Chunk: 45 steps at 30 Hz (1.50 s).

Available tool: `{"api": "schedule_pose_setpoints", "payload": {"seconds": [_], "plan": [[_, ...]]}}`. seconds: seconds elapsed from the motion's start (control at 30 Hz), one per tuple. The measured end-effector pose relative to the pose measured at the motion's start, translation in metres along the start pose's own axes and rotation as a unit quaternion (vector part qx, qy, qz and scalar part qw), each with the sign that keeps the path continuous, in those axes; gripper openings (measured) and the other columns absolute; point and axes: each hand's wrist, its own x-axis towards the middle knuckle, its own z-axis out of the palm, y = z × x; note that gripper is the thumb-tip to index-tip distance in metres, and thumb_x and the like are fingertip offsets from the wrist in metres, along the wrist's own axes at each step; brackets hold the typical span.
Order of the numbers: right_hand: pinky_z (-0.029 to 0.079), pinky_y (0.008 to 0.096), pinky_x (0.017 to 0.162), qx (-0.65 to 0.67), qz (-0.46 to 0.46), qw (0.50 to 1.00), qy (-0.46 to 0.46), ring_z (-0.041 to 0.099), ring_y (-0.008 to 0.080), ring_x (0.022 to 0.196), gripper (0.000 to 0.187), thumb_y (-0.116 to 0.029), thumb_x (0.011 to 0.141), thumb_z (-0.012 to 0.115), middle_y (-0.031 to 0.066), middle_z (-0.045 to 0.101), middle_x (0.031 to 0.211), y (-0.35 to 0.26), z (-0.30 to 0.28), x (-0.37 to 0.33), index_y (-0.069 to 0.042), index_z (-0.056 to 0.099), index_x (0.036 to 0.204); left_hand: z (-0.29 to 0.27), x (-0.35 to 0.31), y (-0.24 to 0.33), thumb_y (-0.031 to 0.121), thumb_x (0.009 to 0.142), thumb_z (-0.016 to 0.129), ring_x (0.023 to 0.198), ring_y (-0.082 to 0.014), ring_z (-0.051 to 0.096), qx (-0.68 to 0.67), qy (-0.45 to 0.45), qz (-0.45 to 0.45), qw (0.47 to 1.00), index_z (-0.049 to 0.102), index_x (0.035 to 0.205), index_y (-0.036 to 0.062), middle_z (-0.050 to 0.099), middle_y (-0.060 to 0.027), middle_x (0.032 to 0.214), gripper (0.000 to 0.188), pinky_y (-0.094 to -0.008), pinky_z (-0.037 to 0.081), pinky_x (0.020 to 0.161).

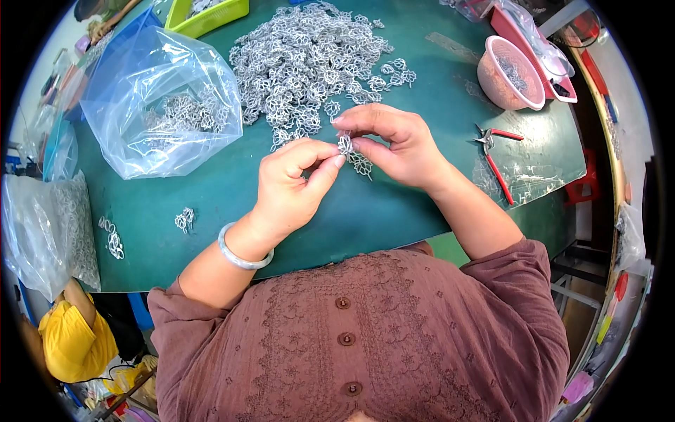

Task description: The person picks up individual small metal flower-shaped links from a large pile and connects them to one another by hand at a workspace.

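Note:
Between my two hands is a small silver openwork metal piece (345,145), flower-like in outline. My left hand (292,179) pinches it from the left with thumb and forefinger. From the right, my right hand (399,144) has its thumb against the piece and its forefinger curved above; a small gap shows between those fingertips. Just below my fingers another openwork piece (361,165) shows; whether it joins the held one I cannot tell. Beyond my hands lies a large heap of similar silver pieces (302,63).
A clear plastic bag (200,151) with silver pieces stands left on the green table (211,260), near a fuller bag (74,225). Red-handled pliers (500,165) lie right, below a pink basket (490,67). A yellow-green tray (211,23) is at the back. A person in yellow (74,341) sits lower left.

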Motion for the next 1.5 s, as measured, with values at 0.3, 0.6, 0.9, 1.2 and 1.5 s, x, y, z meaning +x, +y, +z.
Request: {"api": "schedule_pose_setpoints", "payload": {"seconds": [0.3, 0.6, 0.9, 1.2, 1.5], "plan": [[0.048, 0.0252, 0.065, -0.007, 0.011, 1.000, -0.002, 0.059, 0.0164, 0.075, 0.023, 0.007, 0.070, 0.059, 0.0076, 0.060, 0.084, -0.001, -0.001, 0.000, -0.003, 0.059, 0.092, 0.001, -0.002, -0.008, 0.001, 0.078, 0.058, 0.062, -0.0072, 0.053, -0.056, 0.004, -0.022, 0.998, 0.059, 0.084, -0.0014, 0.058, -0.0039, 0.073, 0.006, -0.0182, 0.042, 0.055], [0.047, 0.0261, 0.063, -0.038, 0.013, 0.999, 0.000, 0.060, 0.0183, 0.073, 0.015, 0.001, 0.072, 0.060, 0.0077, 0.061, 0.079, 0.000, -0.002, 0.000, -0.003, 0.061, 0.087, 0.000, -0.001, -0.002, 0.009, 0.083, 0.055, 0.064, -0.0096, 0.057, -0.217, 0.004, -0.195, 0.957, 0.057, 0.094, -0.0008, 0.061, -0.0060, 0.077, 0.015, -0.0203, 0.046, 0.057], [0.045, 0.0252, 0.056, -0.051, 0.049, 0.997, -0.011, 0.058, 0.0166, 0.064, 0.012, -0.003, 0.073, 0.061, 0.0077, 0.061, 0.073, -0.001, -0.002, -0.002, -0.002, 0.061, 0.086, -0.003, 0.002, -0.002, 0.010, 0.083, 0.055, 0.061, -0.0097, 0.056, -0.250, 0.008, -0.229, 0.941, 0.057, 0.092, 0.0006, 0.060, -0.0051, 0.074, 0.014, -0.0212, 0.045, 0.056], [0.046, 0.0270, 0.056, -0.077, 0.024, 0.997, 0.006, 0.059, 0.0196, 0.065, 0.013, -0.003, 0.073, 0.062, 0.0093, 0.060, 0.075, -0.002, -0.001, -0.002, -0.002, 0.059, 0.086, -0.009, 0.005, -0.004, 0.014, 0.082, 0.056, 0.063, -0.0105, 0.056, -0.320, -0.013, -0.279, 0.905, 0.058, 0.090, 0.0025, 0.060, -0.0055, 0.074, 0.014, -0.0215, 0.044, 0.057], [0.046, 0.0304, 0.055, -0.140, -0.055, 0.988, 0.028, 0.057, 0.0244, 0.064, 0.012, -0.001, 0.068, 0.062, 0.0089, 0.057, 0.073, 0.000, -0.001, 0.000, -0.003, 0.056, 0.079, -0.005, 0.004, -0.002, 0.010, 0.083, 0.055, 0.060, -0.0090, 0.055, -0.268, 0.012, -0.240, 0.933, 0.057, 0.090, 0.0023, 0.060, -0.0041, 0.073, 0.011, -0.0204, 0.044, 0.055]]}}
